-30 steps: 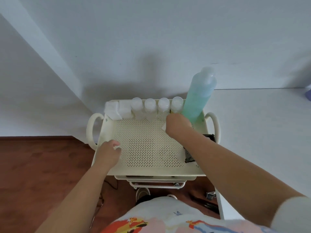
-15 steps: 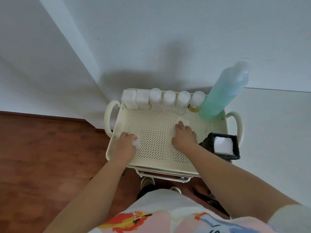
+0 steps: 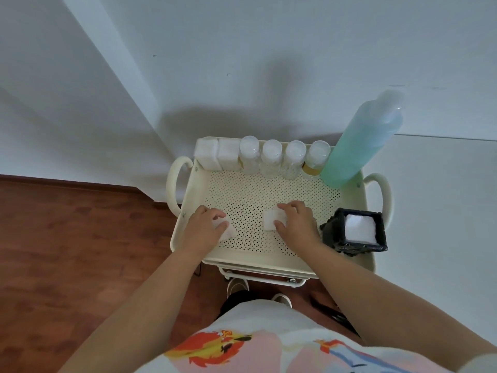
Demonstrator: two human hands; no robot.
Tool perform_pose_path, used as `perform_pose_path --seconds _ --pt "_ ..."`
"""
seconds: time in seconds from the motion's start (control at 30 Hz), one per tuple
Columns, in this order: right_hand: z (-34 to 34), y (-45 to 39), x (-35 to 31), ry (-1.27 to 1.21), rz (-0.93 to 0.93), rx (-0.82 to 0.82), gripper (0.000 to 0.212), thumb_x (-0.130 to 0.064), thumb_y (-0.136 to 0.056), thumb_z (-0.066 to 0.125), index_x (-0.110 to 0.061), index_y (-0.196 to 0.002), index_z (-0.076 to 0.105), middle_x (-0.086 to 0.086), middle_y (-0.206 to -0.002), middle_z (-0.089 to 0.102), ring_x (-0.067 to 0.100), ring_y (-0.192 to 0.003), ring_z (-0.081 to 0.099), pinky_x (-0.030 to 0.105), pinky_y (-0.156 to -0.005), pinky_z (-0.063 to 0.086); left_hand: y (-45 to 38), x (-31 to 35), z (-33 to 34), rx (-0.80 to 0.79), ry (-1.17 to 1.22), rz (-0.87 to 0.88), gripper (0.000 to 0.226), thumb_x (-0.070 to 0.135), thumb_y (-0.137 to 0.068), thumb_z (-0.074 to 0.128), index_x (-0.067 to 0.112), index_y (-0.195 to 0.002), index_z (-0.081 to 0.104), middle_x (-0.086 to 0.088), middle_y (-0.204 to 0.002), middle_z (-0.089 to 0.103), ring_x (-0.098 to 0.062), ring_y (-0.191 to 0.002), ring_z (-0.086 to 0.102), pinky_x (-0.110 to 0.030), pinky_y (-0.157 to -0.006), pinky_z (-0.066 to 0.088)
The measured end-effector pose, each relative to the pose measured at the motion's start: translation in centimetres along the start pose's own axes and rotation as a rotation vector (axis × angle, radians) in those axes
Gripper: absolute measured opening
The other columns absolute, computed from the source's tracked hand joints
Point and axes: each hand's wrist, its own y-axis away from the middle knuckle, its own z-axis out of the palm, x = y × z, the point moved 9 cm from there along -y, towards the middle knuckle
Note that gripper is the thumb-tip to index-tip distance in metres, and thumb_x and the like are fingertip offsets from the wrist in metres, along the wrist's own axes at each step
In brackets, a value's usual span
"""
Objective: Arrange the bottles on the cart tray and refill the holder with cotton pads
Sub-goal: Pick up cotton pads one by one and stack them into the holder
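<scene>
Both hands are pinching cotton pads on the cart tray (image 3: 357, 254), the right hand (image 3: 295, 220) gripping one pad (image 3: 273, 219) just left of the black holder (image 3: 354, 230), nearer it than the left hand (image 3: 205, 228) gripping another pad (image 3: 225, 229).

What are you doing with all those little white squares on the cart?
A person stands over a cream cart tray. Each hand is picking up a white cotton pad off the holed tray floor: the left hand holds one pad, the right hand pinches another. A black holder at the tray's right side already has white pads in it. Small bottles and a tall blue-green bottle line the back edge.
</scene>
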Motion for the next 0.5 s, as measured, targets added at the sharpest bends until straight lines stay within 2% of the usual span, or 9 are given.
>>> perform_pose_path --seconds 0.1,0.17,0.27,0.33,0.4,0.5 --pt "0.6 -0.9 0.6 0.094 0.039 -0.060 0.050 -0.047 -0.084 0.063 -0.030 -0.130 0.053 0.003 -0.138 0.035 0.026 -0.123 0.035 0.041 -0.099 0.037 0.2 -0.1 -0.4 0.043 -0.147 -0.012 0.029 0.036 -0.087 0.064 0.021 -0.112 0.063 -0.001 -0.110 0.053 -0.022 -0.094 0.058 -0.035 -0.089 0.044" --pt "0.7 -1.0 0.3 0.085 0.016 -0.029 0.036 -0.044 -0.082 0.065 -0.029 -0.115 0.060 0.001 -0.133 0.038 0.024 -0.119 0.037 0.039 -0.096 0.038 0.2 0.0 0.2 -0.007 -0.207 -0.010 0.033 0.037 -0.087 0.063 0.018 -0.114 0.060 -0.005 -0.112 0.051 -0.025 -0.093 0.058 -0.039 -0.091 0.044" --pt "0.9 -0.7 -0.1 0.014 -0.008 0.005 0.014 -0.033 -0.083 0.067 -0.026 -0.093 0.062 0.000 -0.119 0.047 0.022 -0.109 0.042 0.035 -0.090 0.040 0.1 0.8 0.8 -0.041 -0.230 0.058 0.028 0.028 -0.089 0.061 0.012 -0.111 0.060 -0.008 -0.112 0.050 -0.027 -0.093 0.056 -0.038 -0.086 0.045" --pt "1.2 -0.4 -0.3 -0.056 -0.024 -0.033 0.009 -0.024 -0.083 0.066 -0.025 -0.086 0.058 0.000 -0.103 0.055 0.021 -0.098 0.050 0.031 -0.076 0.043 0.1 1.2 1.2 -0.054 -0.226 0.099 0.020 0.021 -0.090 0.060 0.008 -0.105 0.060 -0.010 -0.109 0.051 -0.027 -0.091 0.055 -0.037 -0.083 0.044" --pt "1.3 0.2 -0.1 -0.180 0.013 -0.075 0.014 -0.020 -0.083 0.066 -0.027 -0.080 0.055 -0.003 -0.085 0.058 0.019 -0.080 0.057 0.026 -0.060 0.041 0.0 1.2 1.3 -0.079 -0.184 0.106 0.016 0.016 -0.089 0.061 0.006 -0.101 0.059 -0.009 -0.106 0.051 -0.025 -0.089 0.054 -0.033 -0.081 0.043" --pt "0.4 1.5 -0.5 -0.385 0.058 -0.067 0.014 -0.018 -0.083 0.068 -0.030 -0.079 0.061 -0.007 -0.075 0.061 0.010 -0.065 0.057 0.018 -0.052 0.039 -0.2 0.6 1.3 -0.120 -0.092 0.045 0.018 0.014 -0.086 0.064 0.013 -0.102 0.055 -0.002 -0.093 0.054 -0.016 -0.080 0.053 -0.027 -0.071 0.042"
